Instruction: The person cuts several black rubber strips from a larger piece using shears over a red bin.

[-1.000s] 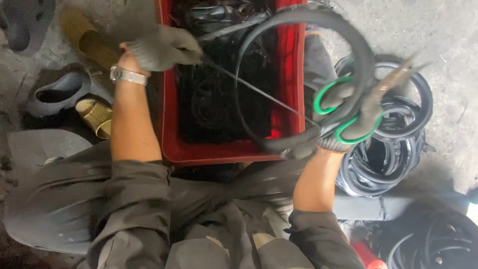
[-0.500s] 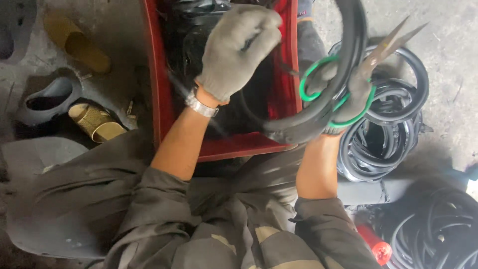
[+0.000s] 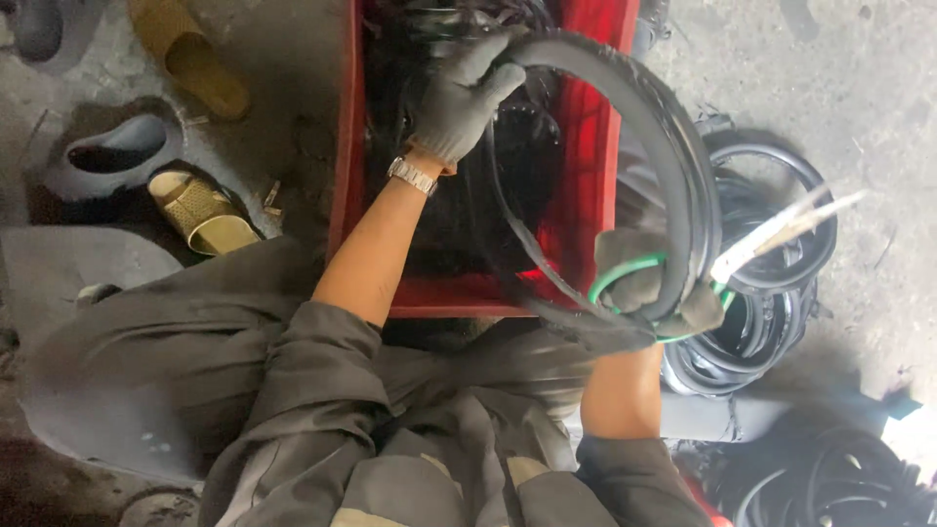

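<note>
My left hand (image 3: 465,98), in a grey glove with a metal watch at the wrist, grips the top of a curved black rubber strip (image 3: 673,166) over a red plastic crate (image 3: 348,176). My right hand (image 3: 652,281), gloved too, holds green-handled scissors (image 3: 771,234) whose blades point right, and it also touches the lower end of the same rubber strip. The strip arcs between both hands. Black rubber pieces fill the crate.
A pile of black rubber rings (image 3: 771,293) lies on the concrete floor to the right. More rings (image 3: 839,478) sit at the lower right. Yellow sandals (image 3: 200,210) and a grey shoe (image 3: 107,156) lie at the left. My grey trousers fill the foreground.
My left hand has moved right from the crate's left side and taken hold of the rubber strip's upper end. The right hand with the scissors has lowered a little.
</note>
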